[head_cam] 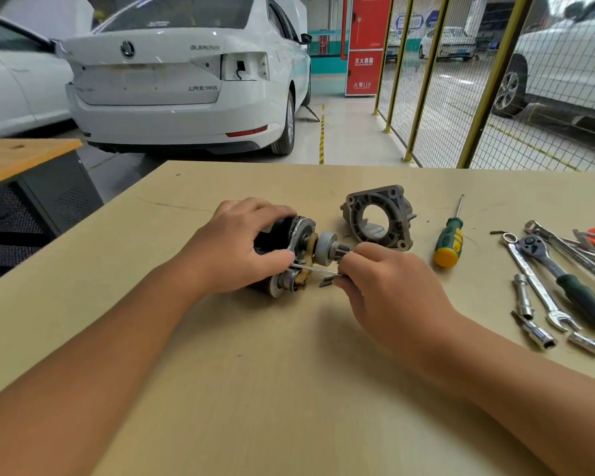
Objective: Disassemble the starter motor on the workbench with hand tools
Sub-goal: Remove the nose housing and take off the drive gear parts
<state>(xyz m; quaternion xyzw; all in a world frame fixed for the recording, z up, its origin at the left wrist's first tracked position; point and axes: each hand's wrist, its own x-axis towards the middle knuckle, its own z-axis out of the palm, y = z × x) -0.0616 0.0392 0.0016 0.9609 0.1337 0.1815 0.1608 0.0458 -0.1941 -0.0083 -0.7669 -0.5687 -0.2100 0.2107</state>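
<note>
**Slip risk: thin rod working at motor's open end**

Motor (282, 255) is lying on its side at tabletop (255, 372) centre, pinion (327, 247) pointing to 3 o'clock. Nose housing (378, 218) is already off, sitting at 1 o'clock of the motor, well apart.

Left hand (234, 249) is gripping the black body from above, fingers curled round it. Right hand (389, 286) is pinching a thin rod (315, 269), tip going in at the motor's end plate near the left thumb. Can't tell if it's a through bolt or a pick.

Risks, as I'm judging them:
- Rod slipping out of the end plate and jabbing the left thumb, which is sitting right next to the tip.
- Motor rolling, since it's round and only one hand is clamping it.
- Fork or pinion dropping loose once the rod is clear, with small parts skating off the tabletop.
- Small dark piece (327, 280) lying under the right fingers is getting knocked easily.

Screwdriver (449, 242), ratchet (560, 276) and sockets (586, 343) are lying at 3 o'clock, out of the way.
</note>
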